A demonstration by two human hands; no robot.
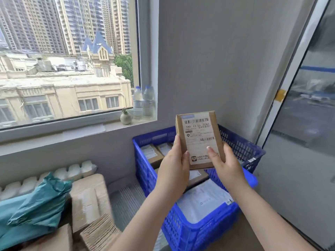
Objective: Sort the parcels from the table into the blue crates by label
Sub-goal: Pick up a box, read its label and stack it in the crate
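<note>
Nearest lens: cardboard boxes (87,201), green mailer (36,211) heaped lower left. Two blue crates: far crate (145,160), near crate (190,230), both already stocked. Brown parcel (199,140) held upright above them, long axis vertical, label facing camera. Left hand (174,163) grips left edge, right hand (224,163) right edge, thumbs on face. Open drop room directly below; wall close right.

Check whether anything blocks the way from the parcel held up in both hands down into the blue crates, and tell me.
Nothing visible blocks it. The brown parcel is held upright by the left hand and right hand, above the blue crates. Both crates are open-topped; parcels already lie inside, the near one topped by a white mailer.
</note>
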